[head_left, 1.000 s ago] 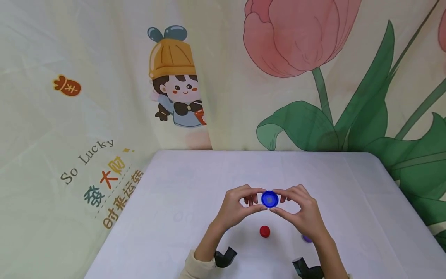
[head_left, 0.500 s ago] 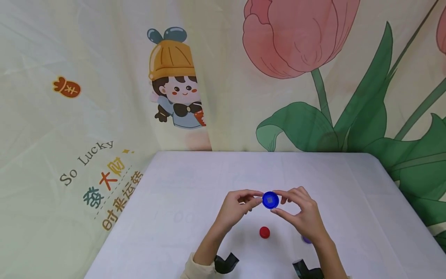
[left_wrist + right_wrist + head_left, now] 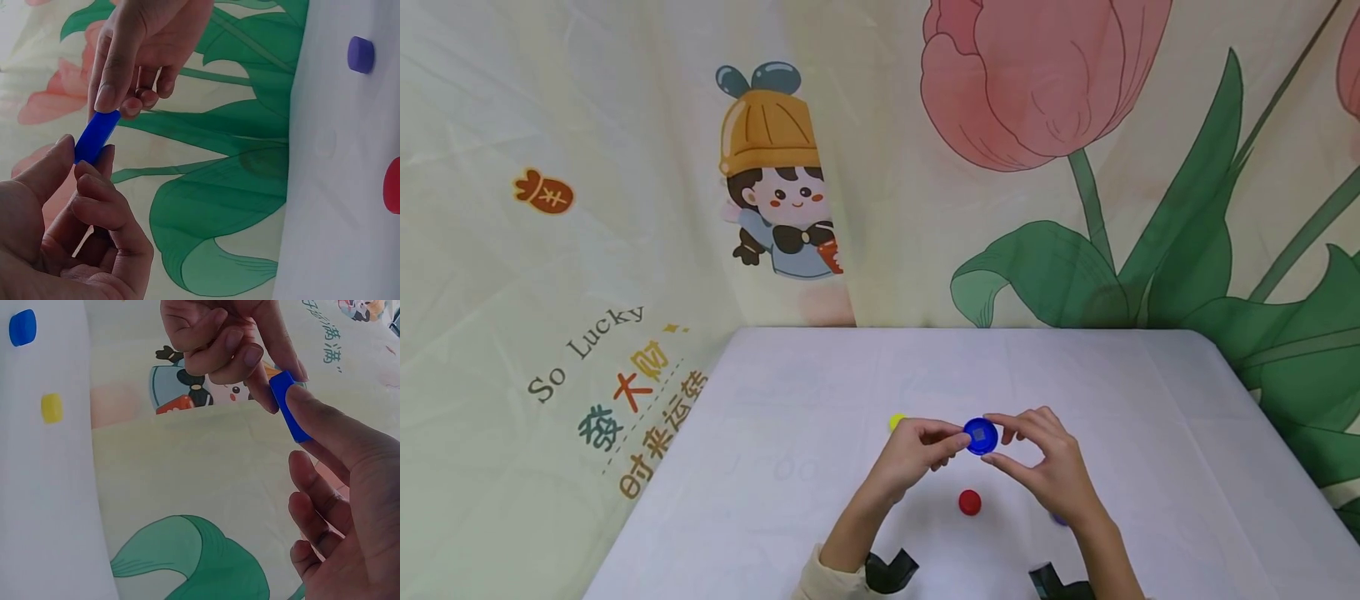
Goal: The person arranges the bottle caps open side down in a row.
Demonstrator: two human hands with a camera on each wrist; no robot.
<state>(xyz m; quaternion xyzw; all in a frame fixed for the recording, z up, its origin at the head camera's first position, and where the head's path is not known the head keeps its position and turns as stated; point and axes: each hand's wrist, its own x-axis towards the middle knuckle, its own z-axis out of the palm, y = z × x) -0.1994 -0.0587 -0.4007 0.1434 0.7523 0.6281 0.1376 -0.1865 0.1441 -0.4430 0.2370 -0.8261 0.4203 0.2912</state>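
Note:
A blue bottle cap (image 3: 981,436) is held up above the table between both hands, its recessed side with a small grey square toward the head camera. My left hand (image 3: 917,450) pinches its left edge between thumb and index finger. With thumb and index finger spread, my right hand (image 3: 1051,458) grips the rim at top and bottom. In the left wrist view the cap (image 3: 97,137) shows edge-on between the two hands. Below them on the table lies a red cap (image 3: 970,502).
A yellow cap (image 3: 897,422) lies beyond my left hand, partly hidden by it. Mostly covered by my right wrist is a purple cap (image 3: 360,55). Another blue cap (image 3: 23,328) is on the white table (image 3: 1150,433). A printed curtain (image 3: 887,167) hangs behind the table.
My left thumb has moved up from the cap's lower edge to its left side. Both hands and the cap sit slightly lower, and the yellow cap has come into view.

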